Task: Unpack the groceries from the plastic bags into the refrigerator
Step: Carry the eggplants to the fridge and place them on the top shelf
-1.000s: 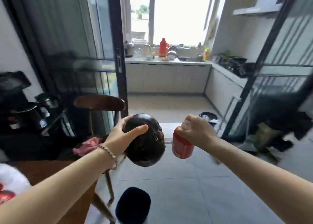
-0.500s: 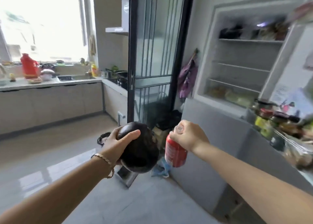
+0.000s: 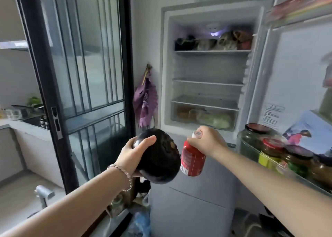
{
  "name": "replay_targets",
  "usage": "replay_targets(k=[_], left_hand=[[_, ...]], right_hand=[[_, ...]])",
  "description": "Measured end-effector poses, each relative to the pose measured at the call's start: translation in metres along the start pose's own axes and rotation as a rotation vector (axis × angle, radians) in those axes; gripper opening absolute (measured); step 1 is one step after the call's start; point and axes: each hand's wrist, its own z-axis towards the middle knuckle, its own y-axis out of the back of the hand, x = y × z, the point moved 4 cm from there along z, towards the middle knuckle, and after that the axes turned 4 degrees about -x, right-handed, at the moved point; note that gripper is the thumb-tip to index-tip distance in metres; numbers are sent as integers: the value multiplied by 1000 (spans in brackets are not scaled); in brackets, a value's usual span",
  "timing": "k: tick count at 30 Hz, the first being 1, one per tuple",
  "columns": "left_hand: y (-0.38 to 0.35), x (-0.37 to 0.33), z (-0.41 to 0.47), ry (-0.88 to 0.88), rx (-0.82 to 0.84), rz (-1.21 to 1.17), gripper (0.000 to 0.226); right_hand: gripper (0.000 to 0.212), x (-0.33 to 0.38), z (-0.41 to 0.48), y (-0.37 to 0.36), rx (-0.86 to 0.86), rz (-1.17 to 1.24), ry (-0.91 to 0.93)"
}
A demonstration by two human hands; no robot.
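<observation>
Both bare forearms reach forward, the hands level and close together. The left hand (image 3: 132, 153) cups a dark round vegetable (image 3: 161, 163), thumb laid across its top. The right hand (image 3: 209, 141) grips a red bottle (image 3: 192, 162) by its neck.

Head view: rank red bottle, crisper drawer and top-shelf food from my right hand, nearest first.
1. Red bottle, gripped in the right hand.
2. Crisper drawer, just beyond it, at the compartment's bottom.
3. Top-shelf food, high at the back.
</observation>
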Motion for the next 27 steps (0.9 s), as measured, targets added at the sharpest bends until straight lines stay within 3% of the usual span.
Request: replay_targets(k=[6,12,17,21,27], left_hand=[[-44,-25,137,-45,104,-29,72],[-102,-23,260,-98,150,-97,43],[-162,-33,352,-186,194,-77,71],[-194,-49,420,-233,197,-76,74],[-211,-52,480,-260,211,-70,81]], right_hand=[[35,-33,113,-23,-124,55,-112],[35,-72,226,-30,-318,69,-66],[43,-87,343,-30,-448,20,19],[49,-98,427,-35,-481,86,39],[30,-112,478,-70,-449,19,-10]])
